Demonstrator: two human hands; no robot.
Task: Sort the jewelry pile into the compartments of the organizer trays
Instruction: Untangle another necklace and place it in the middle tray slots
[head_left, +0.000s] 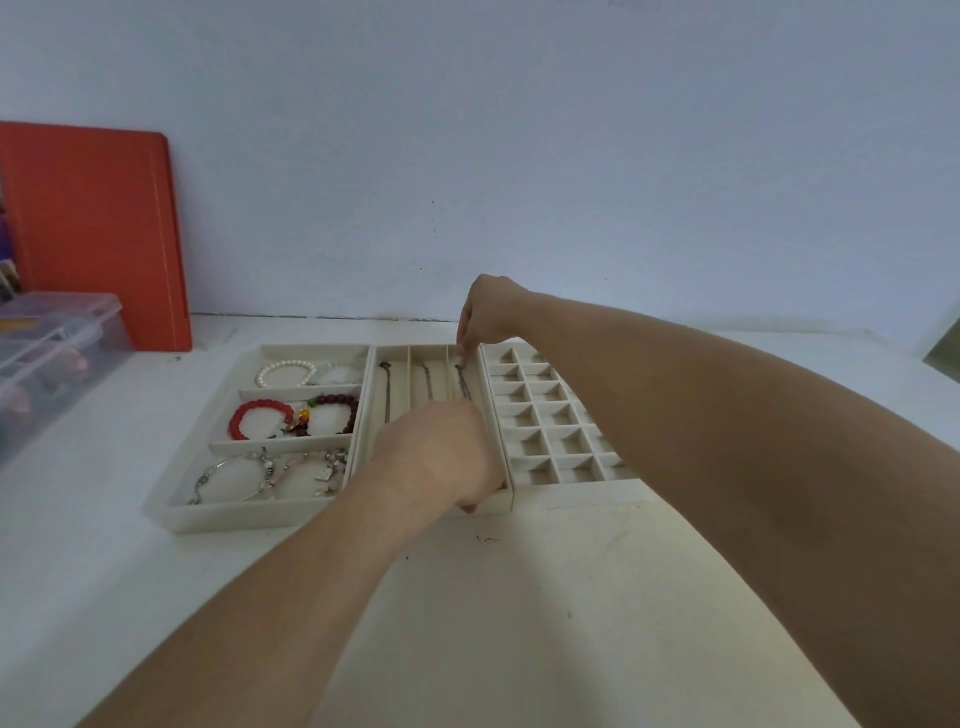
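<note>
Three cream organizer trays are set side by side on the white table (519, 623): the bracelet tray (171, 512) on the left with three wide compartments, the necklace tray (506, 501) in the middle with three long lanes, and the grid tray (592, 488) of many small cells on the right, in which nothing can be made out. Behind, an orange board (98, 228) is leaned on the wall and a clear plastic box (57, 353) is seen at the left edge. In the bracelet tray, six pieces are counted: a white pearl bracelet (285, 371) and a pale one that is hard to make out in the far compartment, a red bead bracelet (260, 418) and a dark maroon one (337, 413) in the middle, and two silvery bracelets (234, 475) in the near one. Three thin chains are counted, one per lane; the third chain (462, 382) lies in the rightmost lane, its far end pinched by the right hand (491, 314) with narrow fingertips, its near end under the left hand (441, 452), whose curled fingers are hidden, so that grip cannot be told. The chain is judged light, limp, and prone to tangling and snagging; it is best taken at both ends and laid straight. No loose pile is seen on the table
</note>
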